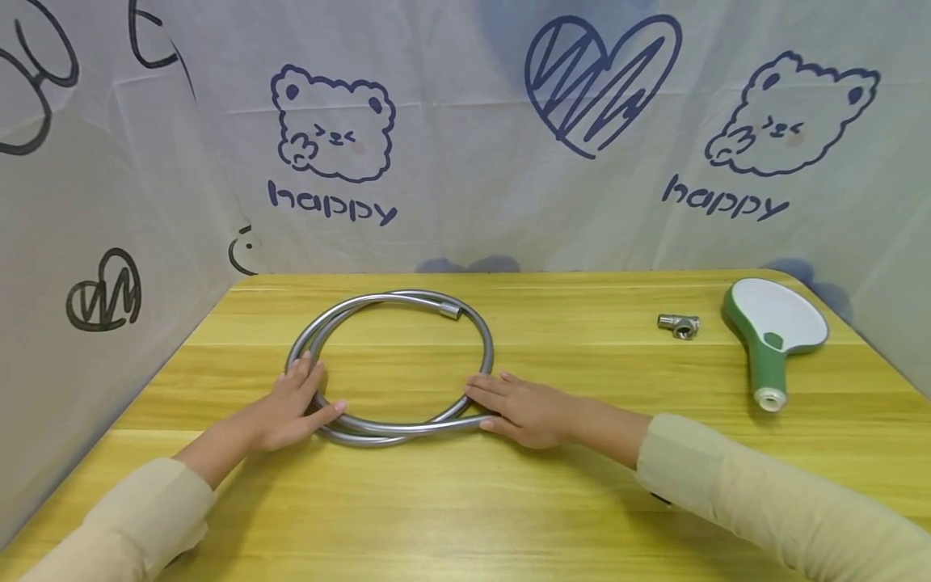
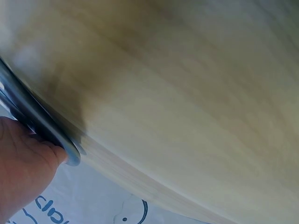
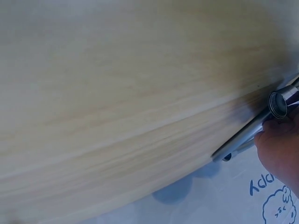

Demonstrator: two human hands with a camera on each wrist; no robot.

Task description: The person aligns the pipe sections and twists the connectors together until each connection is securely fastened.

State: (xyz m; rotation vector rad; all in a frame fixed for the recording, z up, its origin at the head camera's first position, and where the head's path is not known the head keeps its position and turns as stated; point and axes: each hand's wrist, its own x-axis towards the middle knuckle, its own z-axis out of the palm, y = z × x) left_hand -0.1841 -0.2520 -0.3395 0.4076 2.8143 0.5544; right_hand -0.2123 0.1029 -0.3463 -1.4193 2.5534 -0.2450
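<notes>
Plainly, a grey flexible hose [image 1: 407,429] lies on the table in a loose coil, left of the middle, with both hands upon it. The left hand [image 1: 284,416] rests on its left side, fingers spread and extended over the strands, the thumb held away from them and touching the near stretch. The right hand [image 1: 534,412] lies at the near right of the loop, its extended fingers over the tube and close together, the thumb apart from them beside the near strand.

The coil lies flat, a rounded loop somewhat wider from left to right. Along the near side, one strand runs rightward to the right hand; on the far side, a metal ferrule [image 1: 450,309] caps a free end and points right. In the right wrist view, a threaded end [image 3: 278,105] shows just beside the right hand.

Behind all this hangs a pale cloth [image 1: 465,186] with drawn bears, hearts and the word "happy". The wooden tabletop [image 1: 407,517] is yellowish, its grain running sideways. Well to the right, a green and white shower head [image 1: 781,315] has its handle toward the near edge; a small metal tee fitting [image 1: 680,325] sits near it, on its left.
</notes>
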